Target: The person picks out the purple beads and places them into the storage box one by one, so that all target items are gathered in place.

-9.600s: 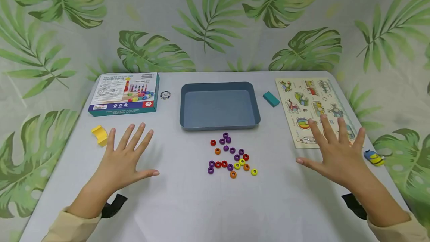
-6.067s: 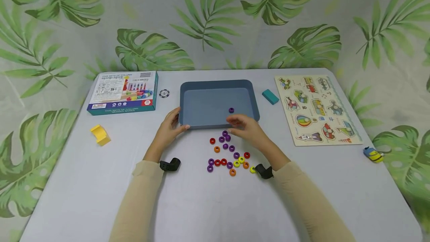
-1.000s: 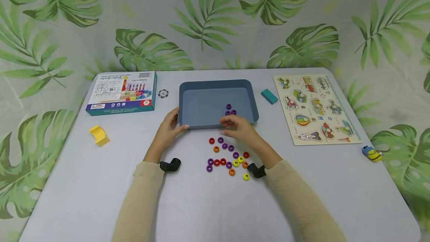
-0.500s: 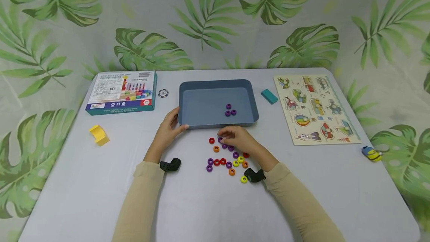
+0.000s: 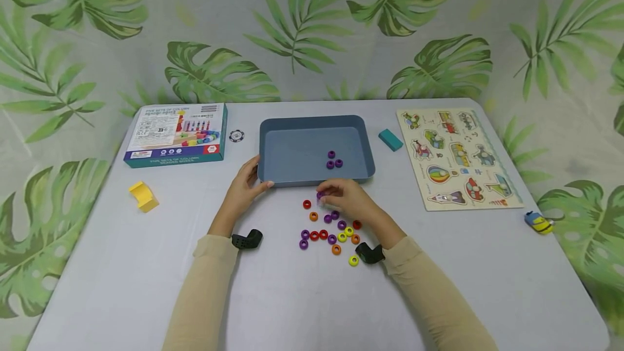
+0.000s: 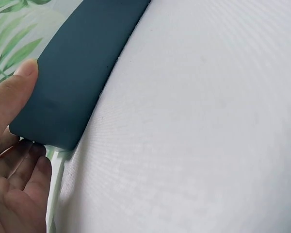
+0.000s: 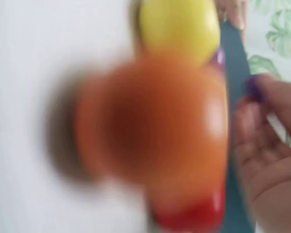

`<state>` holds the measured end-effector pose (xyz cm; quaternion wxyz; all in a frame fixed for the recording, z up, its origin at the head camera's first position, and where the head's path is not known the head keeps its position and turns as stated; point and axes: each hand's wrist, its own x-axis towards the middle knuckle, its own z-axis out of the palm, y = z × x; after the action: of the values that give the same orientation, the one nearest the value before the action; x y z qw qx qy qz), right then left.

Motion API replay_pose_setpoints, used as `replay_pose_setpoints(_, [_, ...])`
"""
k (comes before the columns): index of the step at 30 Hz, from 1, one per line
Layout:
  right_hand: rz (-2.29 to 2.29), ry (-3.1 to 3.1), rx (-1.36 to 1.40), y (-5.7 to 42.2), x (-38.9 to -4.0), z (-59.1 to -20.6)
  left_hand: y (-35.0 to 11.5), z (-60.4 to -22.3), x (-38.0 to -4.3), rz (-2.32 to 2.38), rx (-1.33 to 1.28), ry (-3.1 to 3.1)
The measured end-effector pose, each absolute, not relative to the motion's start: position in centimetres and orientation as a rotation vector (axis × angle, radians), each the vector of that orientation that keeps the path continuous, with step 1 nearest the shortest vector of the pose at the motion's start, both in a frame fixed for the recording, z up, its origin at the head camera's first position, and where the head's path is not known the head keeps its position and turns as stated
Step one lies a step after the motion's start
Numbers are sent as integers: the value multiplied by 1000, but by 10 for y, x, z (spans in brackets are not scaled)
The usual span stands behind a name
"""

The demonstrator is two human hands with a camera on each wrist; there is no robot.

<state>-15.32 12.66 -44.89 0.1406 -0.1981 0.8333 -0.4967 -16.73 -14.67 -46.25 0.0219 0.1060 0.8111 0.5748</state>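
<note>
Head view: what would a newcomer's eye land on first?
Probably the blue-grey tray at the centre, with three purple beads inside and the left hand gripping its near left corner. Next, the right hand pinching a purple bead just in front, near scattered bright beads.

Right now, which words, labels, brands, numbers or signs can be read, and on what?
"FIVE SETS OF COLUMN": top and front side of the flat white-and-teal cardboard box; its other print is too small or blurred.
Round black-and-white chip: markings too small to read.
Cream rectangular puzzle board: captions too small to read.
</note>
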Motion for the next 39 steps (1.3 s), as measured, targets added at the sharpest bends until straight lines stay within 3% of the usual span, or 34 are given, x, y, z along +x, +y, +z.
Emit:
replay_pose_setpoints(9, [-1758,2435,-516,145,-188,-416,-149,-473,-173,1741,315,2560])
replay_pose_setpoints(19, [-1525,2643,-270,154,-234,-439,-148,-475,-174,1784,337,2544])
replay_pose_setpoints(33, [-1356,2609,-117,147,-245,-445,-150,-474,-173,1763,323,2549])
replay_pose_setpoints(39, [-1514,2619,-220,148,-232,-429,-149,-475,-172,1745,307,2553])
